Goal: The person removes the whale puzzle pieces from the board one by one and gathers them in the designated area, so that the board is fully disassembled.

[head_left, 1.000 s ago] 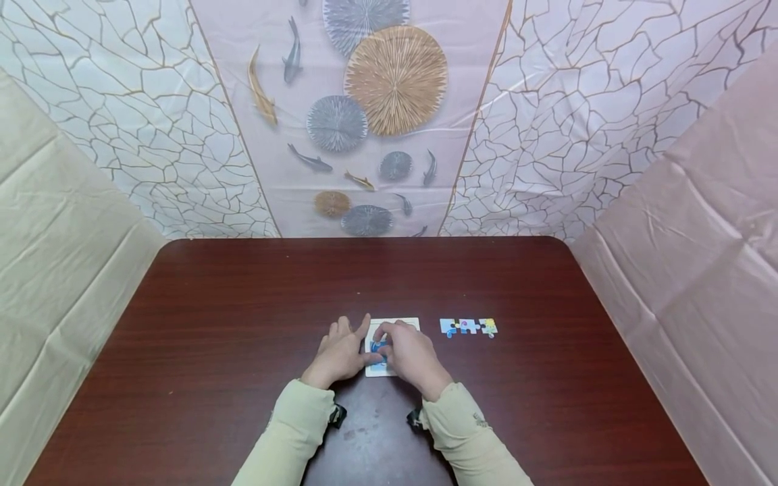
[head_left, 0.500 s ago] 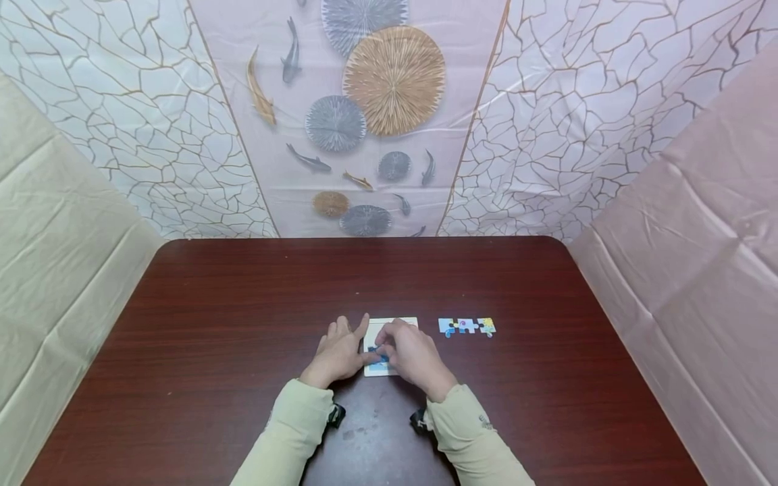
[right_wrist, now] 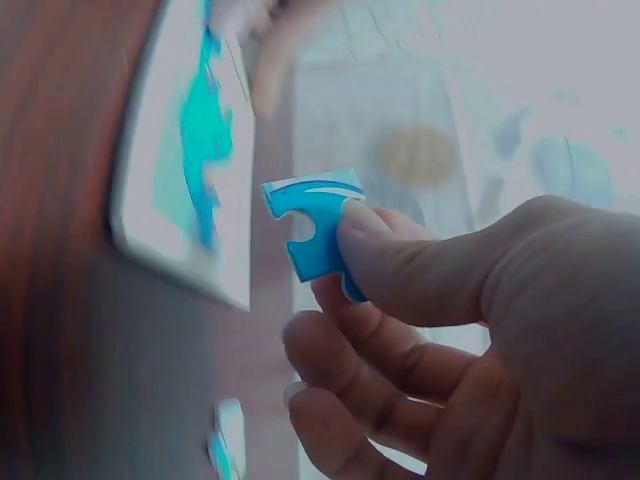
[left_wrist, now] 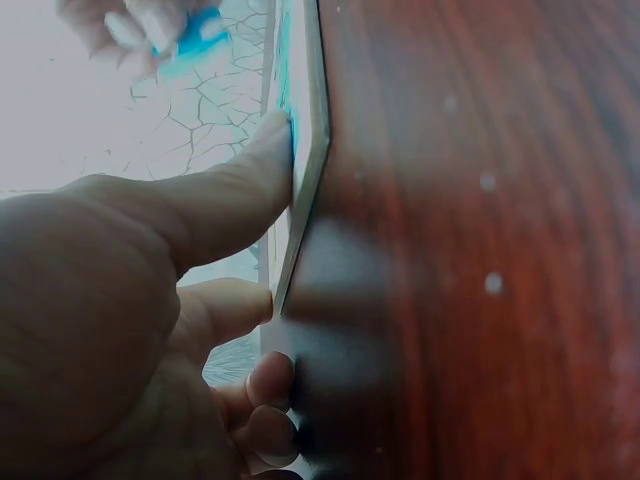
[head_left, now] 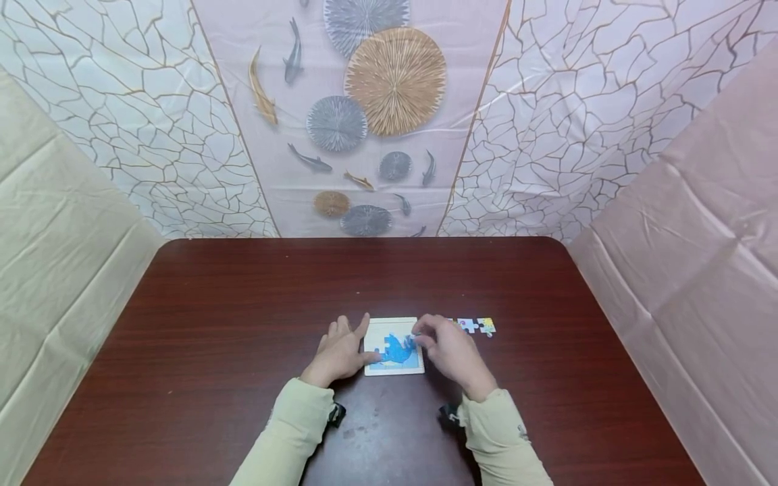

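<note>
Nearby, loose puzzle pieces (head_left: pixel 469 325), one partly behind hands (head_left: pixel 452 354) — patterned cloth (head_left: pixel 365 121) beyond.

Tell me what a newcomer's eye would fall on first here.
Probably the large, round golden-tan motif on the pale patterned backdrop, high in the head view. Next, the bright blue jigsaw piece pinched in the bare right hand. Then the flat whitish puzzle tray, partly filled with blue, on the dark reddish-brown table.

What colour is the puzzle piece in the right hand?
The piece is mostly blue with a white streak, clearest in the right wrist view.
</note>
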Tool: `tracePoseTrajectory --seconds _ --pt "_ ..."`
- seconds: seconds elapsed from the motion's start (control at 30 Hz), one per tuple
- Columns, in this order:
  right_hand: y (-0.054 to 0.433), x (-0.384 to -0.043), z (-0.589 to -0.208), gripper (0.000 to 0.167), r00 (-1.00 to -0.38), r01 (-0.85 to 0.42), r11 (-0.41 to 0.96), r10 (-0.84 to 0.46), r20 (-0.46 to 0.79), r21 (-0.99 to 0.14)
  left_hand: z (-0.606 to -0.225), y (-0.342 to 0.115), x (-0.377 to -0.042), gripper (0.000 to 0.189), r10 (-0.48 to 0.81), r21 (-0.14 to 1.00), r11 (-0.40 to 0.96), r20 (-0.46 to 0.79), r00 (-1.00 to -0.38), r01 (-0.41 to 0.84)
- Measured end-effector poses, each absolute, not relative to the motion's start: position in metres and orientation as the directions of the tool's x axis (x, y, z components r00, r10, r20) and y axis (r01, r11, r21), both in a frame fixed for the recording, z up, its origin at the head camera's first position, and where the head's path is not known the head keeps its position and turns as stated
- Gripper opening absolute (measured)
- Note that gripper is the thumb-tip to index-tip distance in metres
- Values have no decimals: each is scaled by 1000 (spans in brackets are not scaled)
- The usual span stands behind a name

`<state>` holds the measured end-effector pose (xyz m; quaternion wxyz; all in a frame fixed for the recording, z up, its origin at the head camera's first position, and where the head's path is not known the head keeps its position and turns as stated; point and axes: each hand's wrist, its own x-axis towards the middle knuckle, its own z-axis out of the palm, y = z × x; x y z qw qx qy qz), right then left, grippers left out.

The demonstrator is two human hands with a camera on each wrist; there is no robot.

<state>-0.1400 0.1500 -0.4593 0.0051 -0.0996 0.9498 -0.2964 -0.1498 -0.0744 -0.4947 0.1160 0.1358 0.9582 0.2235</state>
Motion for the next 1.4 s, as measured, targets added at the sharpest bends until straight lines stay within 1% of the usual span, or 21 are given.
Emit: tracePoseTrajectory --seconds 0.13,0.27,0.37,0.57,0.83,1.03,1.4 --pt "178 -139 -457 7 -996 -87 798 -92 23 -596 -494 -75 -149 86 317 472 856 -161 -935 209" --pt "200 -138 -459 12 -1000 14 785 0 -23 -620 -494 -75 -149 86 320 476 854 -164 -933 209" --pt "211 -138 -463 12 -999 46 777 30 -36 -628 -494 -75 -149 87 320 475 855 -167 -932 208" --pt "217 -138 -471 9 -997 77 773 42 -70 -630 -493 -76 -150 87 315 469 859 -173 -933 203" --pt "211 -139 -476 12 -991 127 832 90 -95 -540 -493 -76 -150 87 323 465 859 -170 -931 213" --pt "208 -141 -475 15 -988 151 854 115 -103 -497 -494 -76 -150 86 323 463 860 -165 -932 216" --pt "205 -143 -477 17 -986 161 864 125 -106 -476 -494 -76 -150 86 316 467 859 -166 -934 208"
